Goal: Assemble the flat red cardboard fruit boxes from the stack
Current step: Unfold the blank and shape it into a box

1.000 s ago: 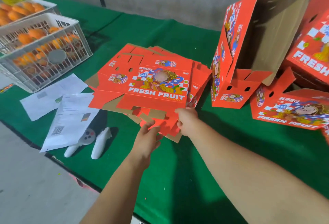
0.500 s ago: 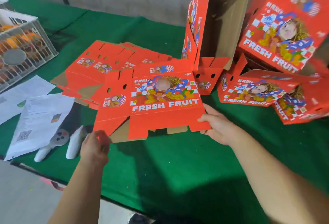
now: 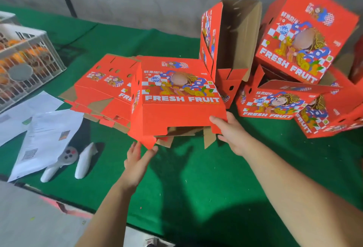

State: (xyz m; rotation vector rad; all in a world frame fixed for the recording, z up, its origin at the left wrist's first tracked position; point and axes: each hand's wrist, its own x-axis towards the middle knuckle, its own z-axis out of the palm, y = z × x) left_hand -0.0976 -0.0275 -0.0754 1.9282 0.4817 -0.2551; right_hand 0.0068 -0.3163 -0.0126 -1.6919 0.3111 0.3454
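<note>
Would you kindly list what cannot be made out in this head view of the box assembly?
- Right hand fingers: tucked behind the half-opened red cardboard box.
- That box's inside and bottom flaps: hidden by its printed front.
- Flat red cardboard stack: count unclear, sheets overlap.
- White wire crate of orange fruit: cut off by the left edge.
- White printed papers: text too small.

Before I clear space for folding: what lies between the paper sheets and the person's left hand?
In the head view, two white handheld controllers lie on the green cloth between the paper sheets and the left hand.
</note>
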